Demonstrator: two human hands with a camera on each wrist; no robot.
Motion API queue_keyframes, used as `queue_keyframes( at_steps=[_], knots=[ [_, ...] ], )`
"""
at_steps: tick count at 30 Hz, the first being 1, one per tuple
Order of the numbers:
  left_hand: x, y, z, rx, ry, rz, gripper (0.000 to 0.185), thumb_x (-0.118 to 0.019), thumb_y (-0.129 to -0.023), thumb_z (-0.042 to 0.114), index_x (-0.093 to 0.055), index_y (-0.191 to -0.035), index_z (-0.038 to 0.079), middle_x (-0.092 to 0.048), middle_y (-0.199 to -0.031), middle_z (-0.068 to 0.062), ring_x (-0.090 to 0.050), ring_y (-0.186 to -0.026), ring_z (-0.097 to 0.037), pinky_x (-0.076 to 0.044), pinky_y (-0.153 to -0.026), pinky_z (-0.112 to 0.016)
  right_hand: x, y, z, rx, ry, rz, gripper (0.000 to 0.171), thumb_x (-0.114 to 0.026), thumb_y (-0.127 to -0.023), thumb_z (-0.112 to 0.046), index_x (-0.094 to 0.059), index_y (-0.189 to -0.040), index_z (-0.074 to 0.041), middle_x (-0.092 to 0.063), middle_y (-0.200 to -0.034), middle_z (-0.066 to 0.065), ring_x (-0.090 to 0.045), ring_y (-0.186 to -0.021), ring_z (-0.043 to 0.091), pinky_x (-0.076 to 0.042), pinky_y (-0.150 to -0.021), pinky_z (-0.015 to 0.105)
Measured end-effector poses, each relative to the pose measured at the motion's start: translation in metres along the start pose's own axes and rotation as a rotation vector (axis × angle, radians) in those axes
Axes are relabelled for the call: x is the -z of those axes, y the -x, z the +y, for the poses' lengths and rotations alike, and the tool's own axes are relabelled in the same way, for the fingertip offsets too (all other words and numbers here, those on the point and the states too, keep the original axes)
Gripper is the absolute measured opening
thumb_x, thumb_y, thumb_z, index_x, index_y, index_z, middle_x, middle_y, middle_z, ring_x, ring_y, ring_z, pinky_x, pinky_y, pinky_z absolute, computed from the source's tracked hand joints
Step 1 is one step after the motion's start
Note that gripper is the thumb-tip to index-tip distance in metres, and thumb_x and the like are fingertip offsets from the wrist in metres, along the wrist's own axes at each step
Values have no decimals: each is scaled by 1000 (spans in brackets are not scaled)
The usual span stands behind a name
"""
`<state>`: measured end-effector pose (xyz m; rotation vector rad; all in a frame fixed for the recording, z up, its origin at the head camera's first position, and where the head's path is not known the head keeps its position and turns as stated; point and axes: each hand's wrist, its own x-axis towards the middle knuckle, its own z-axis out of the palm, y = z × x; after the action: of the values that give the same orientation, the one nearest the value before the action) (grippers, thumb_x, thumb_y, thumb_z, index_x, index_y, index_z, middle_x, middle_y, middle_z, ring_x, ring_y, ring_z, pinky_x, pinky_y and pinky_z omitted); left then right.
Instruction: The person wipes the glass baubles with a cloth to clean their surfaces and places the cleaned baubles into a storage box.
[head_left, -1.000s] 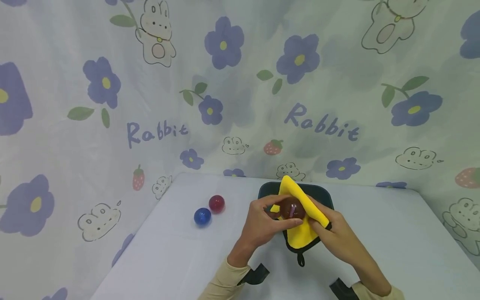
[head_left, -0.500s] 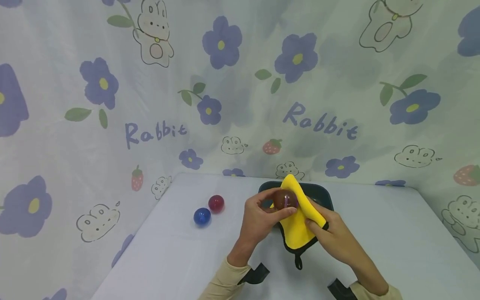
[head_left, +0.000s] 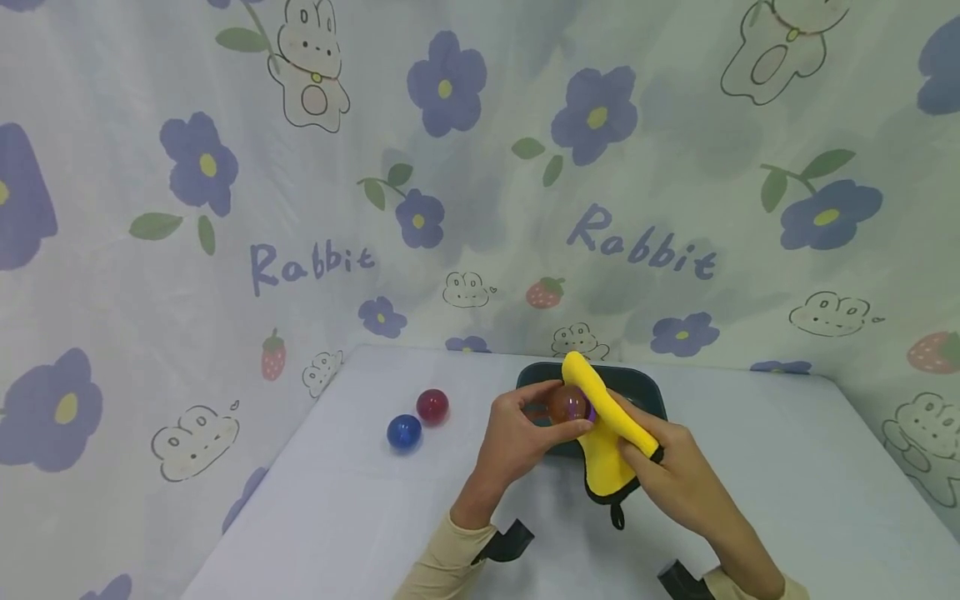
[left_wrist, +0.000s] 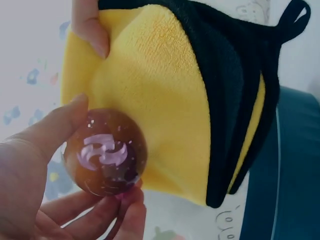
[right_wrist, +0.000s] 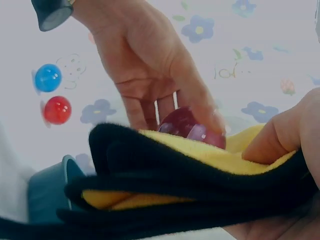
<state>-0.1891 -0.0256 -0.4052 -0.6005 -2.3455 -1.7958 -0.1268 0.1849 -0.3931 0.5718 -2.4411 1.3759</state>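
A see-through brownish ball with a purple swirl mark is held between the thumb and fingers of my left hand. In my right hand is a folded yellow cloth with black edging and a hanging loop; thumb and fingers pinch it. The cloth lies against the ball's right side in the head view. From the right wrist, the folded black edges cover the ball's lower part. Both hands are raised in front of a dark teal bin.
A blue ball and a red ball sit close together on the white table, left of the hands. Behind the table hangs a curtain printed with flowers and rabbits. Black wrist mounts stick out from the sleeves.
The left hand has shifted the ball slightly left and turned it, so its purple mark sits differently. The cloth's lower corner swung left, then right. The blue and red balls stayed put.
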Motion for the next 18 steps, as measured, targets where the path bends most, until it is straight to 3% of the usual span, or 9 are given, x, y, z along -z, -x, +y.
queue_keyframes(
  at_steps=[6,9,11,14,16,18],
  knots=[
    [-1,0,-2,30,-48,-36,56,-88,-81,41,-73,-129,17,-76,-122,3,-70,-104,-14,-61,-87,-27,-3,-1,1,40,63,15,59,-59,-94,8,-52,-151,-5,-70,-100,12,-52,-66,5,-51,-56,22],
    [-2,1,-2,14,-61,-60,48,-88,-81,41,-76,-123,20,-78,-111,5,-70,-99,-11,-61,-83,-25,-3,-1,2,54,88,10,61,-58,-92,10,-52,-151,-7,-69,-97,10,-49,-62,3,-49,-53,21],
    [-2,1,-2,-3,-63,-80,39,-88,-81,41,-79,-114,22,-77,-100,7,-69,-93,-8,-61,-80,-25,-3,-1,2,64,102,3,62,-58,-92,11,-52,-151,-8,-71,-104,13,-51,-64,3,-49,-55,21],
    [-3,1,-2,-28,-60,-111,26,-88,-82,40,-78,-100,23,-72,-85,6,-68,-88,-6,-62,-81,-27,-2,-1,4,89,128,-2,65,-59,-91,13,-52,-152,-9,-70,-129,20,-57,-75,4,-51,-61,20],
    [-3,1,-1,-41,-56,-123,24,-88,-83,38,-77,-96,22,-71,-81,6,-68,-86,-5,-62,-81,-28,-2,-1,6,112,146,-8,67,-59,-91,14,-51,-153,-9,-64,-143,20,-59,-83,7,-52,-65,20],
    [-2,2,0,-51,-45,-135,24,-88,-83,37,-78,-99,22,-72,-84,7,-69,-86,-5,-62,-82,-28,-2,-2,7,134,156,-10,69,-59,-90,15,-49,-154,-10,-62,-145,20,-60,-86,8,-53,-68,20]
  ],
)
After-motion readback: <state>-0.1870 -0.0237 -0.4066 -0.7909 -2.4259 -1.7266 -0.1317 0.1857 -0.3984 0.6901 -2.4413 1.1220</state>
